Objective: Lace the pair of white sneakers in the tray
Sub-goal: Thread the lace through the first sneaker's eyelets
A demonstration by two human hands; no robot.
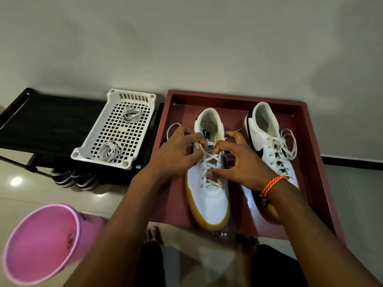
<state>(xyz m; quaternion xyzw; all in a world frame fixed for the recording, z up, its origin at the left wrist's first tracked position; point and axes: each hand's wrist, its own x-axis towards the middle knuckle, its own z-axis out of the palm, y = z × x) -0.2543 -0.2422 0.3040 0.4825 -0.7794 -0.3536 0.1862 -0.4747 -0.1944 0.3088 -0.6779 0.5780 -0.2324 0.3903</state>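
Inside the dark-red tray (pixel 310 141), both hands work the lace on the left white sneaker (pixel 213 195).

Left hand (pixel 176 156) pinches a lace (pixel 199 148) end near the top eyelets; right hand (pixel 242 164) has its fingers curled at the tongue, pinching the other lace strand, with an orange cord bracelet (pixel 273 183) on the wrist. Just right of it, apart, stands the right white sneaker (pixel 267 141), already laced with loose loops. Left of the tray, a white perforated basket (pixel 97 141) holds two coiled lace bundles on a black rack (pixel 51 125). At near left lies a pink bucket (pixel 41 241), tilted.
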